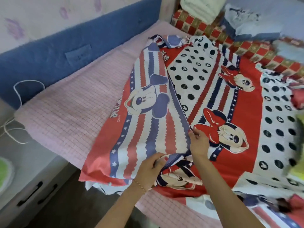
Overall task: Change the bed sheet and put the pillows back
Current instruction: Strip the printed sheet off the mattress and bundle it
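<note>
Spreading step: your left hand [150, 168] and right hand [198, 142] both pinch the folded edge of the printed bed sheet [189, 96], which lies half-opened across the bed. The next move likely calls for drawing the fold leftward over the bare pink checked mattress [74, 104], toward the blue padded headboard [57, 46]. Folded bedding is stacked at the far end.

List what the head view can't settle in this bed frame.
- Red, white and blue cartoon-print bed sheet: its right part is cut by the frame edge and blurred.
- Pink checked mattress cover: mostly hidden under the sheet.
- Left hand fingertips: buried in the sheet fold it grips.
- Right hand: pinches the fold; the palm faces away.
- Green round object: cut by the left edge, unidentifiable.
</note>
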